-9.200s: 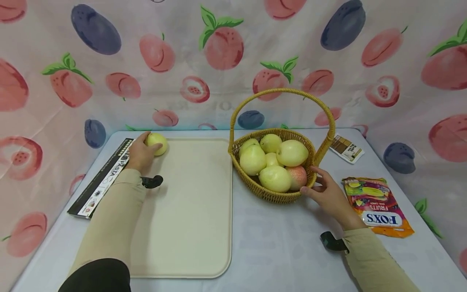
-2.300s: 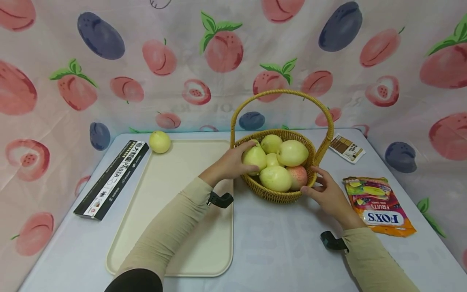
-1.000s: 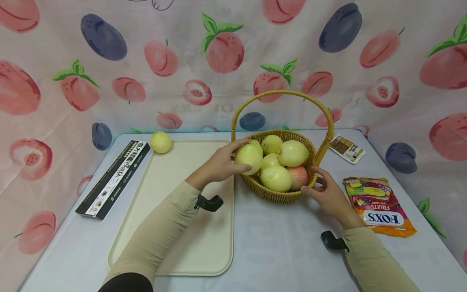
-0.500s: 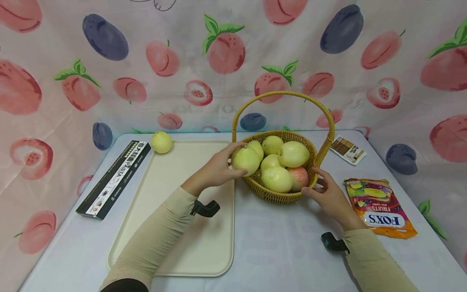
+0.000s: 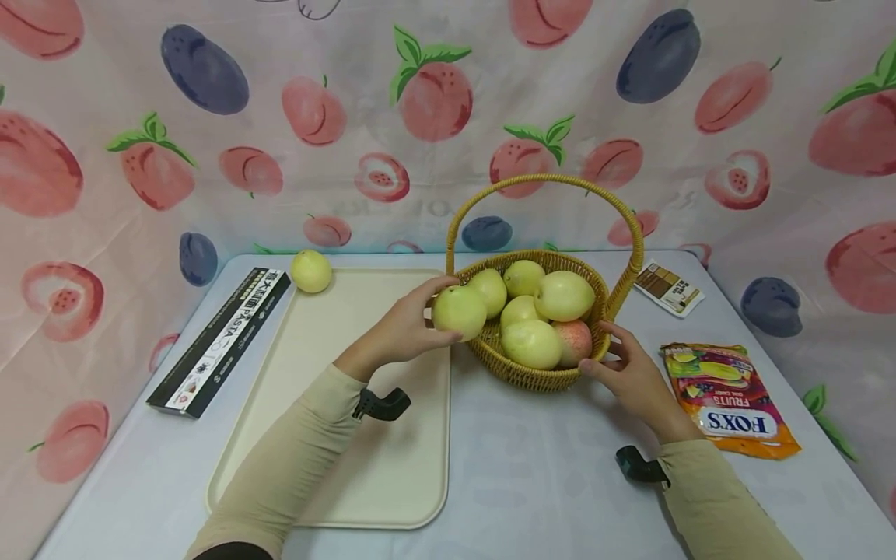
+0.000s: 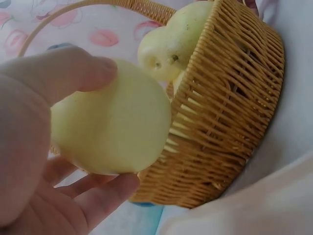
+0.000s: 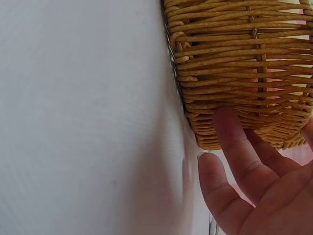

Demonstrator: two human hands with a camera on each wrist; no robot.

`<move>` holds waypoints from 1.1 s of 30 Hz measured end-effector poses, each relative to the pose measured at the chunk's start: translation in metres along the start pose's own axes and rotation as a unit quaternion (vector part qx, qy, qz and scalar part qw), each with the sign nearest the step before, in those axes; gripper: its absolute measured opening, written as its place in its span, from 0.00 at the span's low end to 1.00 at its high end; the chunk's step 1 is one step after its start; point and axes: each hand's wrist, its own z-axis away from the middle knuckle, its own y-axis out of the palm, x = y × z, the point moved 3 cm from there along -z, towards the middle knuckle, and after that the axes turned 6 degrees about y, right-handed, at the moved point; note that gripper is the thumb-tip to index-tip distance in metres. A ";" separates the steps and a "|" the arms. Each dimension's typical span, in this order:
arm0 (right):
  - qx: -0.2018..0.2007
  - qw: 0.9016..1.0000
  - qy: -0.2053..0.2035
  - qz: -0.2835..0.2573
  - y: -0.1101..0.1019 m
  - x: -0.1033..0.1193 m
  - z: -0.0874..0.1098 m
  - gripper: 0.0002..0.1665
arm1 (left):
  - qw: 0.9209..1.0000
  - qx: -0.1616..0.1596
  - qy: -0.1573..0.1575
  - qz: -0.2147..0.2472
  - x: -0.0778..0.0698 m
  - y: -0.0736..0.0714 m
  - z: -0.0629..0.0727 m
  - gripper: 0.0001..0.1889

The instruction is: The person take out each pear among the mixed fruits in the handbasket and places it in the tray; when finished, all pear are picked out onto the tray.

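Evidently the work is at an early stage, judging by how the fruit lies around the wicker basket (image 5: pixel 525 378). One pale fruit (image 5: pixel 311 271) sits well to the basket's left, at the far corner of the tray (image 5: pixel 413 467), and seems already dealt with. A second, the held fruit (image 5: pixel 458 313), is just beside the basket's left rim; the person's left hand (image 5: pixel 402 328) pinches it between thumb and fingers, so this one looks half done. Inside the basket, five pale fruits (image 5: pixel 532 344) and one reddish fruit (image 5: pixel 575 342) are apparently yet to be handled. At the basket's right side, the right hand (image 5: pixel 635 383) rests its slightly spread fingers against the outer weave.
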 end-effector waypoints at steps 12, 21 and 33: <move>0.002 1.000 0.004 0.000 0.000 -0.001 0.000 0.55 | 0.999 -0.020 0.000 -0.028 0.013 -0.015 0.025 0.39; 0.003 1.000 -0.003 -0.004 -0.001 0.003 0.000 0.53 | 0.996 -0.019 -0.029 -0.078 0.030 -0.029 0.038 0.39; 0.002 1.000 -0.013 -0.008 -0.001 0.003 0.000 0.51 | 0.989 -0.063 -0.074 -0.109 0.057 -0.052 0.044 0.38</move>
